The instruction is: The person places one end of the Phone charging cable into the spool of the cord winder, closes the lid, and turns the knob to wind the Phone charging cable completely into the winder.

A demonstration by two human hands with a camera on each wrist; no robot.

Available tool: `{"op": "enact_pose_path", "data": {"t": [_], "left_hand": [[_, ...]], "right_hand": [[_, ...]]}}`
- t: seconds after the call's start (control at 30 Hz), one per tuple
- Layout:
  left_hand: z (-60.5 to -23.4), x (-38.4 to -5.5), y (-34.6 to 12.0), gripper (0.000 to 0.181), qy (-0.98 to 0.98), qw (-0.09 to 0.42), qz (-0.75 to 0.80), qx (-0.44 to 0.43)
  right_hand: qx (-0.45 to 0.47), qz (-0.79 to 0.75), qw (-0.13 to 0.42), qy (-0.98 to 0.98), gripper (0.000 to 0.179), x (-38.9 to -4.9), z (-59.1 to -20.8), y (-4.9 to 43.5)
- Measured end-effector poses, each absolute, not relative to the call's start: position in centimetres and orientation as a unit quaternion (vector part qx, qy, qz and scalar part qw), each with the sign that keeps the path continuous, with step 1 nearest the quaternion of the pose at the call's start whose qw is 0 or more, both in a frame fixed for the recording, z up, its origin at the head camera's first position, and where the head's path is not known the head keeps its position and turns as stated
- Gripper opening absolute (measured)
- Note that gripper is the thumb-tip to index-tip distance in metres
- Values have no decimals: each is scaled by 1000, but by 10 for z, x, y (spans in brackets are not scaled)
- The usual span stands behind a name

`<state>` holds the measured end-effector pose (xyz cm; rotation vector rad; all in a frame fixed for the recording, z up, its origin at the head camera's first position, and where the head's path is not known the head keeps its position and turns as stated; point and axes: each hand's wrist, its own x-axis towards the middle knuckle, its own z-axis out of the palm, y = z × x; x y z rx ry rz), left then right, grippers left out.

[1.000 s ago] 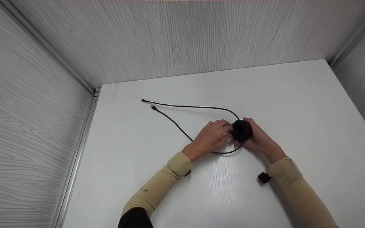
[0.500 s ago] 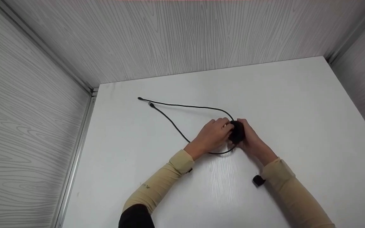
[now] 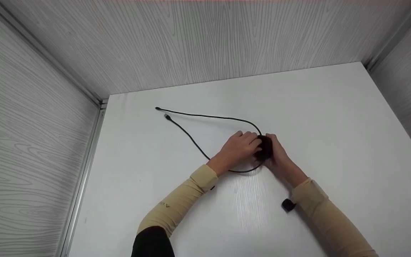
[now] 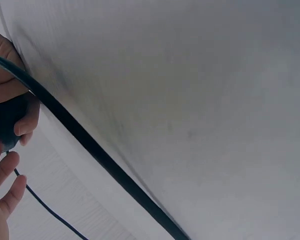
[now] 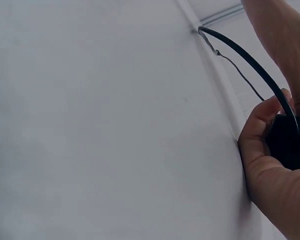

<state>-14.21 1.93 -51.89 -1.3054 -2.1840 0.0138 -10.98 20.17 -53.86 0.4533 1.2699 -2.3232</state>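
In the head view a rounded black piece [image 3: 265,147], like a cord holder, sits between both hands, with black cable [image 3: 209,116] coming out of it at the far and near sides. My right hand [image 3: 279,157] grips its right side, thumb and fingers curled round it, as the right wrist view also shows on the black piece [image 5: 285,145]. My left hand [image 3: 237,151] has its fingers bent onto the left edge of the piece. One cable run passes beneath the left wrist. Left of the hands lie a USB plug [image 3: 167,116] and the other cable end [image 3: 157,108].
The hands work over a white tabletop [image 3: 316,107]. Wood-grain panels [image 3: 205,43] rise behind it and at both sides, with a metal edge strip [image 3: 80,192] along the left. A small black camera [image 3: 288,205] hangs at the right wrist.
The black piece has turned in the hands: its hollow face showed a second ago, and now a smooth outer side shows. Left fingers lie further over it. The whole view has shifted slightly.
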Motion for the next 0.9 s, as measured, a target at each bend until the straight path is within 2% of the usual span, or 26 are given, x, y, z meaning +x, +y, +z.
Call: {"op": "enact_pose_path", "data": {"t": [0.23, 0.57, 0.9], "left_hand": [[-521, -138, 23, 31, -837, 297, 1, -459], [-524, -121, 31, 27, -878, 285, -34, -382], [-520, -105, 41, 24, -919, 230, -78, -309]], "right_hand": [[167, -846, 217, 457, 37, -110, -536, 198], [207, -868, 195, 407, 31, -110, -535, 193], [215, -866, 170, 418, 31, -109, -532, 188]]}}
